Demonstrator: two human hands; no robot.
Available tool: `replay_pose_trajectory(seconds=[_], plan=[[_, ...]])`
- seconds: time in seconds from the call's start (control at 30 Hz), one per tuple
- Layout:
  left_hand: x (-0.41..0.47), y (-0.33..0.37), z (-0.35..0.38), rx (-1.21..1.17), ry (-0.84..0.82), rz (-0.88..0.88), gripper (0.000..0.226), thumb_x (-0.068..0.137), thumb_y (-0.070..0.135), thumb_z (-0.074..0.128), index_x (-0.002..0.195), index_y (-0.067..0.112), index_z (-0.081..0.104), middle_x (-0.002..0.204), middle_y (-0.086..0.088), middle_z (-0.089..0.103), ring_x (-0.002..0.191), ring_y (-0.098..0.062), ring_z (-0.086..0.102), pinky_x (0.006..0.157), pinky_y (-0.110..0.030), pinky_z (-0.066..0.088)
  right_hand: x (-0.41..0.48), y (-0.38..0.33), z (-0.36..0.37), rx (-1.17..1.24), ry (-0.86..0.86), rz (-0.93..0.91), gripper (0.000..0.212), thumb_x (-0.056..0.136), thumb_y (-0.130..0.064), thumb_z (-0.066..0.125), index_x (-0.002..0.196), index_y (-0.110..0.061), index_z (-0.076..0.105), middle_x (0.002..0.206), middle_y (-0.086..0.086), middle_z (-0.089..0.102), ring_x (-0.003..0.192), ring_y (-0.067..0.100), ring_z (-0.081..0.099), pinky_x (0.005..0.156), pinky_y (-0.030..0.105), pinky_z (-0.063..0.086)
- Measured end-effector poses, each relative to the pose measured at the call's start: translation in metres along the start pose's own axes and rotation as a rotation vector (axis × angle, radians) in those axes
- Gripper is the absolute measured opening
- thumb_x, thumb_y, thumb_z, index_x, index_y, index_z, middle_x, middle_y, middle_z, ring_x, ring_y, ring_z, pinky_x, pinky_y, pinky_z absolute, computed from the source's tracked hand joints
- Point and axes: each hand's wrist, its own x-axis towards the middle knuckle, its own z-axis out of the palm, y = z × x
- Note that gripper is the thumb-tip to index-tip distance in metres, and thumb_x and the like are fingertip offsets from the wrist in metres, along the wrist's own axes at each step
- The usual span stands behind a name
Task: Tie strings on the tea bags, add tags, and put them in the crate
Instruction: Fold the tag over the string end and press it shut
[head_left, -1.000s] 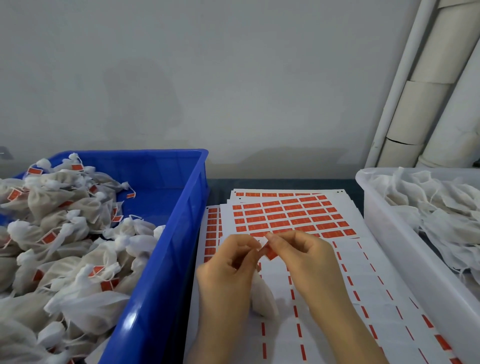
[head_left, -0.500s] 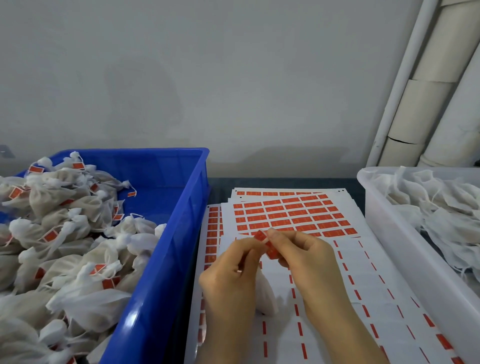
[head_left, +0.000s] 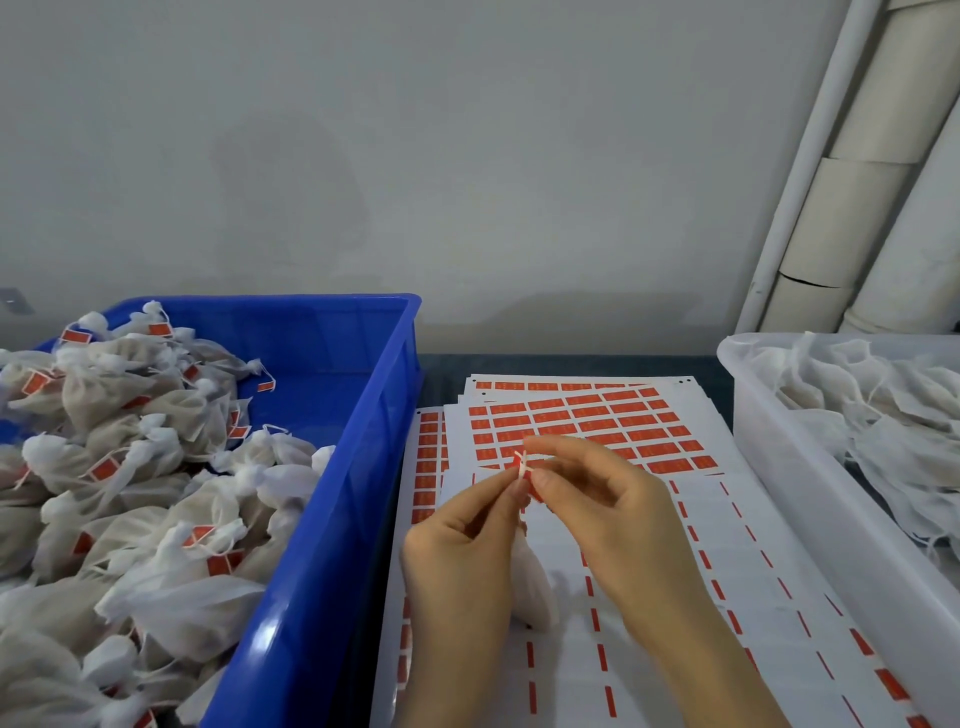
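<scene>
Pinching red tag | left hand, right hand: fingers clamped on it | tea bag upright (beneath them)

- The crate sits at the desk's left edge, with tagged tea bags heaped in it.
- A stack of tag sheets lies mid-desk, between crate and tub.
- The tub stands at the right edge, with untagged tea bags in it.
- The left hand and right hand meet above the sheets, pinching a tag; one tea bag is just below them.
- Pipes rise behind the tub.
</scene>
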Motion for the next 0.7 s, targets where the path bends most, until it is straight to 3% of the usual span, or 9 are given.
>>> replay_pose_trajectory(seconds=[0.17, 0.33, 0.6, 0.7], plan=[[0.0018, 0.0024, -0.0012, -0.129, 0.008, -0.108, 0.011, 0.067, 0.032, 0.066, 0.076, 0.038, 0.069, 0.077, 0.019, 0.072, 0.076, 0.0, 0.067, 0.062, -0.008, 0.053, 0.0009, -0.0021, 0.002, -0.035, 0.033, -0.025, 0.038, 0.08, -0.024, 0.068, 0.097, -0.052, 0.049, 0.093, -0.025, 0.064, 0.087, -0.008, 0.061, 0.07, 0.0, 0.045], [0.0017, 0.0034, -0.0009, -0.191, -0.026, -0.158, 0.017, 0.061, 0.037, 0.063, 0.075, 0.033, 0.071, 0.079, 0.015, 0.073, 0.075, -0.003, 0.068, 0.057, -0.011, 0.053, 0.0021, -0.0013, 0.0004, 0.05, 0.095, -0.013, 0.04, 0.077, -0.02, 0.071, 0.096, -0.049, 0.05, 0.092, -0.021, 0.063, 0.085, -0.009, 0.061, 0.063, 0.001, 0.046], [0.0032, 0.0008, -0.0011, -0.188, -0.05, -0.209, 0.026, 0.061, 0.042, 0.063, 0.081, 0.029, 0.073, 0.08, 0.013, 0.073, 0.075, -0.004, 0.069, 0.064, -0.019, 0.058, 0.0034, 0.0014, 0.0009, 0.06, 0.128, 0.035, 0.04, 0.075, -0.026, 0.072, 0.092, -0.052, 0.047, 0.098, -0.031, 0.052, 0.079, -0.009, 0.056, 0.052, -0.001, 0.041], [0.0032, 0.001, -0.001, -0.184, -0.057, -0.214, 0.028, 0.06, 0.042, 0.063, 0.082, 0.028, 0.073, 0.08, 0.011, 0.073, 0.072, -0.006, 0.069, 0.064, -0.02, 0.058, 0.004, 0.0043, 0.0006, 0.043, 0.127, 0.041, 0.039, 0.076, -0.027, 0.071, 0.1, -0.048, 0.049, 0.1, -0.029, 0.053, 0.078, -0.011, 0.055, 0.053, -0.003, 0.04]])
